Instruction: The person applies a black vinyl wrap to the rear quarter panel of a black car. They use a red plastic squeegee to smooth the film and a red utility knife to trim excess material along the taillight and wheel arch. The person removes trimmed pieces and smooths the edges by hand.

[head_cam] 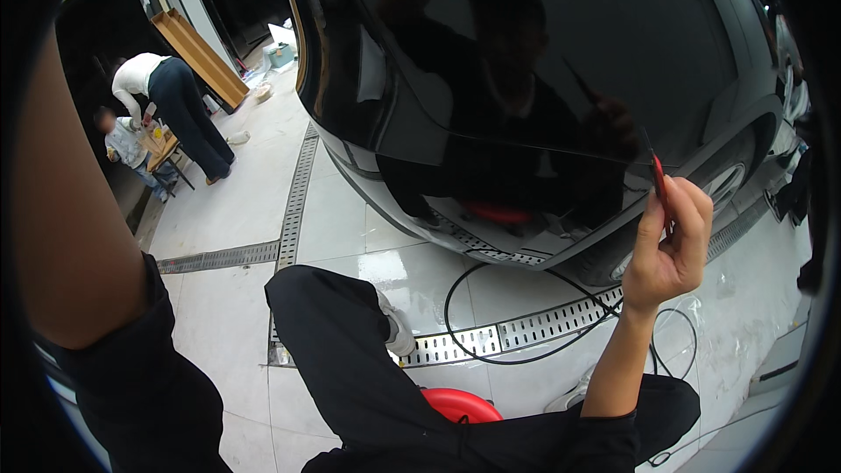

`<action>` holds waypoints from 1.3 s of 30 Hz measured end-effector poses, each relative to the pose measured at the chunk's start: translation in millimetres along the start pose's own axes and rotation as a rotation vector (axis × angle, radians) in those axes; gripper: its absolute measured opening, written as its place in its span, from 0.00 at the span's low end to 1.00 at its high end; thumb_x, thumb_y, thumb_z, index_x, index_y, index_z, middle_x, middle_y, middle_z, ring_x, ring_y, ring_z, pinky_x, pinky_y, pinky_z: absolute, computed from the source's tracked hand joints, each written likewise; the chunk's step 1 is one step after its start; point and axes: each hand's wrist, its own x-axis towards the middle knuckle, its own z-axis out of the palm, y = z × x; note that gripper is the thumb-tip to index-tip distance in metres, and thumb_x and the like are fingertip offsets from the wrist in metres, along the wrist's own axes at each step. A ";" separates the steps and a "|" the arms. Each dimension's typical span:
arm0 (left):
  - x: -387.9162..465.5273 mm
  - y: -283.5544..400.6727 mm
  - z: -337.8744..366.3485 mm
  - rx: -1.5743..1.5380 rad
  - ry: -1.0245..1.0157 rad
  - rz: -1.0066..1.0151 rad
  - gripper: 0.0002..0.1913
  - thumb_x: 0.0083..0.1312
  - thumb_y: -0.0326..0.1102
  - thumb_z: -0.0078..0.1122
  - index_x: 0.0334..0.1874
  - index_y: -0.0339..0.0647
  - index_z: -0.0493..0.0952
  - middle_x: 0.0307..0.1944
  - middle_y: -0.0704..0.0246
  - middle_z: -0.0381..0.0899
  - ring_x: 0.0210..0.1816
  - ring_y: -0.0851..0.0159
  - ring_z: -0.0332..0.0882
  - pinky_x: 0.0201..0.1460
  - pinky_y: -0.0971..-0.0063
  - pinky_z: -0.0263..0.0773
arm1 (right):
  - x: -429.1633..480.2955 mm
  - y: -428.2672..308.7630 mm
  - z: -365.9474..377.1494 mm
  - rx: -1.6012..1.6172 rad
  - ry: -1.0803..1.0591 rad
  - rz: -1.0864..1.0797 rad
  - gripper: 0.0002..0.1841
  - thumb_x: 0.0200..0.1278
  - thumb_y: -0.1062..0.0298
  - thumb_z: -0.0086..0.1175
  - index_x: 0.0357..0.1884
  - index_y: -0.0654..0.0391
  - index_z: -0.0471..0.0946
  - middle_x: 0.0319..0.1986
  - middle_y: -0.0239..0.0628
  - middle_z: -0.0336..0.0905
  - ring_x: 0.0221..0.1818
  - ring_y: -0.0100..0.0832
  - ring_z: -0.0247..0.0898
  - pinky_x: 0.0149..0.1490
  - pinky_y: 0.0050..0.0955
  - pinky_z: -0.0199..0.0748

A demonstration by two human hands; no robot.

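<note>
My right hand [673, 243] pinches a slim red craft or utility knife [660, 187] between thumb and fingers. Its thin blade points upward, in front of the glossy black corner panel of a car [525, 164]. From this view I cannot tell whether the blade touches the panel. On the left my bare forearm [79, 223] is raised, and the left hand itself lies beyond the picture. The dark bodywork mirrors a person with one arm up. Below the panel are the lower bumper edge and a wheel [726, 184].
A black hose or cable [453, 276] loops over the tiled floor and metal drain grate [460, 345]. A red stool seat [463, 405] shows between my legs. At back left, a person [171, 92] bends over a small table [161, 151] beside a seated person [128, 144].
</note>
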 end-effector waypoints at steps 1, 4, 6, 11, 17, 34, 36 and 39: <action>1.6 1.6 0.5 -0.044 -0.044 0.007 0.14 0.84 0.39 0.66 0.51 0.32 0.89 0.40 0.66 0.89 0.40 0.73 0.87 0.42 0.82 0.82 | 0.9 0.5 -1.2 0.004 0.003 0.000 0.14 0.70 0.89 0.67 0.55 0.67 0.88 0.47 0.43 0.87 0.37 0.25 0.77 0.34 0.20 0.70; 1.8 3.5 2.8 -0.180 -0.187 0.022 0.14 0.83 0.39 0.66 0.51 0.32 0.90 0.40 0.66 0.89 0.40 0.73 0.87 0.42 0.82 0.82 | 4.3 4.8 -7.9 -0.004 0.024 -0.006 0.15 0.70 0.89 0.66 0.56 0.67 0.88 0.48 0.43 0.87 0.38 0.24 0.77 0.36 0.19 0.72; -2.1 -0.6 0.4 -0.270 -0.273 0.030 0.14 0.83 0.39 0.67 0.50 0.32 0.90 0.40 0.66 0.89 0.40 0.73 0.87 0.41 0.82 0.82 | 5.3 9.1 -14.7 -0.011 0.043 0.031 0.14 0.71 0.89 0.66 0.56 0.68 0.88 0.48 0.43 0.87 0.38 0.24 0.78 0.37 0.19 0.72; -39.6 -31.7 -10.9 -0.402 -0.353 -0.002 0.14 0.82 0.39 0.68 0.50 0.32 0.91 0.40 0.66 0.89 0.39 0.73 0.87 0.40 0.83 0.82 | 5.6 20.5 -30.8 -0.073 0.091 0.114 0.13 0.75 0.87 0.66 0.58 0.67 0.88 0.51 0.42 0.87 0.44 0.24 0.79 0.47 0.20 0.77; -121.4 -71.7 1.7 0.173 -0.270 -0.254 0.20 0.79 0.26 0.67 0.71 0.34 0.82 0.40 0.68 0.84 0.39 0.70 0.83 0.44 0.69 0.81 | -1.5 20.2 -26.0 -0.054 0.029 0.109 0.13 0.74 0.87 0.65 0.57 0.67 0.87 0.51 0.42 0.86 0.45 0.26 0.80 0.47 0.21 0.77; -173.3 -108.1 111.3 0.911 0.117 -0.128 0.39 0.62 0.21 0.61 0.81 0.24 0.73 0.34 0.68 0.70 0.34 0.65 0.72 0.35 0.72 0.71 | -11.6 -5.9 -5.2 -0.145 -0.202 -0.004 0.16 0.69 0.92 0.63 0.56 0.68 0.87 0.47 0.45 0.86 0.40 0.27 0.77 0.40 0.22 0.72; -176.1 -104.2 120.7 0.858 0.093 -0.133 0.39 0.61 0.21 0.62 0.80 0.21 0.73 0.35 0.67 0.70 0.34 0.64 0.72 0.36 0.72 0.71 | -8.2 -7.6 -2.1 -0.150 -0.198 -0.002 0.16 0.69 0.93 0.63 0.55 0.68 0.87 0.47 0.45 0.86 0.40 0.28 0.78 0.40 0.22 0.73; -182.7 -101.7 136.5 0.741 0.067 -0.094 0.39 0.60 0.21 0.62 0.79 0.22 0.73 0.36 0.66 0.70 0.35 0.62 0.72 0.37 0.70 0.71 | -4.2 -6.4 -4.1 -0.178 -0.156 -0.017 0.16 0.67 0.93 0.63 0.55 0.68 0.87 0.47 0.45 0.87 0.39 0.27 0.78 0.41 0.21 0.75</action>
